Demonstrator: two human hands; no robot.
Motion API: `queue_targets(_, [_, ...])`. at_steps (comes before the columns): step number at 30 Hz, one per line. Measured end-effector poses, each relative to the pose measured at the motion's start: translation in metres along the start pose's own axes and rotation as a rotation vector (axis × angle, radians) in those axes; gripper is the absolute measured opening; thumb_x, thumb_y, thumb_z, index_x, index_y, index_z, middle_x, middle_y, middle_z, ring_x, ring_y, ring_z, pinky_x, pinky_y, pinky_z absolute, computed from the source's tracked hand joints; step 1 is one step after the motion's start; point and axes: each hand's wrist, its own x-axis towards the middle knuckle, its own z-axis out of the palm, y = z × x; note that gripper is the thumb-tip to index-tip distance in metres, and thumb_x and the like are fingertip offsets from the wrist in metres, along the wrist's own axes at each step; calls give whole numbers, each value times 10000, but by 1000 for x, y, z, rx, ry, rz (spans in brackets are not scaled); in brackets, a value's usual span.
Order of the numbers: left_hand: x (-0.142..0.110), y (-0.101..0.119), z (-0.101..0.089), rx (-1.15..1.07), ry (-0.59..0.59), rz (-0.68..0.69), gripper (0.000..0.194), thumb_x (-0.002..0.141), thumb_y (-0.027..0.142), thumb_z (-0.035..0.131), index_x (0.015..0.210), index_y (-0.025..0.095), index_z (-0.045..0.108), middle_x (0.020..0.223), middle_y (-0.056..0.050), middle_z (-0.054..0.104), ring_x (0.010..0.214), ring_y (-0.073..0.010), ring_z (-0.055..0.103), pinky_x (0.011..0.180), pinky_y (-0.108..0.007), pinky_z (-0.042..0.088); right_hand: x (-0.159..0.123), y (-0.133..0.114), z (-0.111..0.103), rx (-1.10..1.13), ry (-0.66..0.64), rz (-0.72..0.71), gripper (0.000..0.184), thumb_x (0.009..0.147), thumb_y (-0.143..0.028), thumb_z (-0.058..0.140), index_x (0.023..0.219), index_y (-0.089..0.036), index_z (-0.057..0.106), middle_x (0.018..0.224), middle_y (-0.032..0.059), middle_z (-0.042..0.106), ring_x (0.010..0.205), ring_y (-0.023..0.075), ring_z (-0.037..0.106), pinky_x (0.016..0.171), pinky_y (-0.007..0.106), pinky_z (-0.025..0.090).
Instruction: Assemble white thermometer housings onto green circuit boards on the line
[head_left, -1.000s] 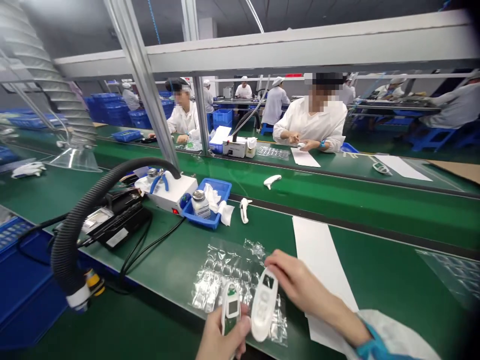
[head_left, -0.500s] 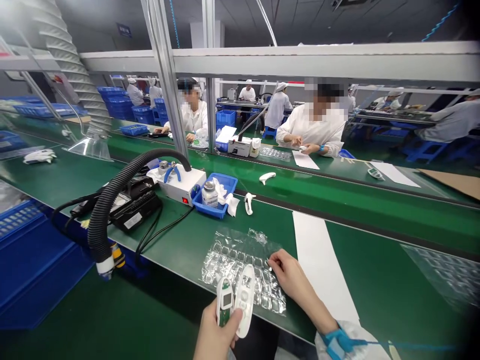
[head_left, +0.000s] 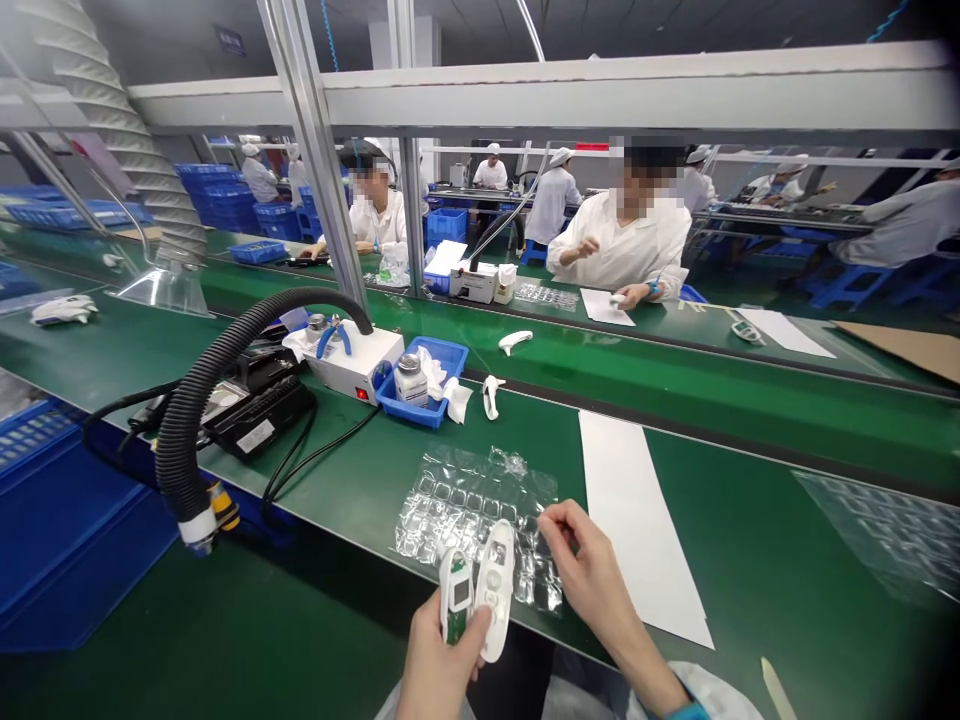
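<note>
Left hand [head_left: 436,668] grips a handheld device with exposed green circuit board [head_left: 454,625] and a white plastic shell [head_left: 495,590] side by side, upright, fingers closed around both; the faces of both parts are turned up toward the camera. The grip's far side is hidden behind the parts. Right hand [head_left: 591,565] hovers over a clear blister sheet [head_left: 469,510], fingers drawn narrow; whether they pinch something small cannot be told. A white paper strip [head_left: 637,510] lies right of the sheet, on the green bench [head_left: 337,510].
</note>
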Motion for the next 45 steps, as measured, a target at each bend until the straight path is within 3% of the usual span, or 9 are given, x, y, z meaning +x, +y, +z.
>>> queue_targets(5, [2,-2,3,18,45,53,464,647,597,668,715,151,560,491,31,483,418,-106,409,413,-233,338,-11,-24,8,17,-188,61,261,965,-331,405,742,-214,472,727,-11,485,664,147,430,607,261,339])
queue_targets(16, [-5,5,0,-11,14,71,380,701,506,672,720,144,559,502,31,484,428,-108,429,428,-229,353,-13,-23,20,-58,-160,47,246,952,-311,410,735,-212,468,728,-13,480,675,152,441,645,269,333])
queue_targets(24, [-9,7,-3,-46,19,64,396,702,520,675,741,138,576,510,31,489,434,-106,429,435,-226,359,-20,-28,24,103,-160,183,188,920,-401,463,842,-236,419,690,-53,406,598,131,397,571,245,346])
queue_targets(28, [-14,9,-9,-26,27,145,374,721,512,669,739,142,620,560,5,543,490,-129,481,473,-232,404,-22,-35,27,190,-214,217,219,908,-379,495,802,-242,361,678,-65,391,586,118,396,553,234,342])
queue_targets(31, [-15,9,-19,-2,66,276,356,751,485,657,867,151,687,765,-64,678,710,-197,594,652,-259,488,-21,-44,36,236,-182,206,243,886,-360,540,776,-240,360,654,-71,385,568,112,390,544,231,343])
queue_targets(33, [-17,7,-26,-14,107,316,376,749,486,663,924,154,697,838,-79,699,769,-212,604,691,-264,497,-24,-52,49,353,-136,223,250,863,-375,580,794,-239,381,655,-67,418,571,114,423,544,230,369])
queue_targets(39, [-21,-13,-55,-187,281,174,445,668,555,725,765,129,639,555,-4,571,456,-105,468,441,-211,410,-42,-72,120,708,-250,423,358,810,-502,625,972,-206,506,632,-23,564,502,139,527,453,244,428])
queue_targets(42, [-10,-21,-92,-405,413,141,555,578,599,771,849,147,599,453,50,511,353,-81,409,345,-178,315,-37,-81,165,765,-307,465,420,773,-563,635,934,-192,525,553,-44,543,379,111,475,347,222,366])
queue_targets(45, [7,-18,-150,-550,558,179,579,729,719,531,826,150,571,518,38,517,367,-72,421,332,-163,274,-21,-102,216,894,-483,481,518,698,-609,679,962,-192,523,587,-44,574,332,81,449,275,181,288])
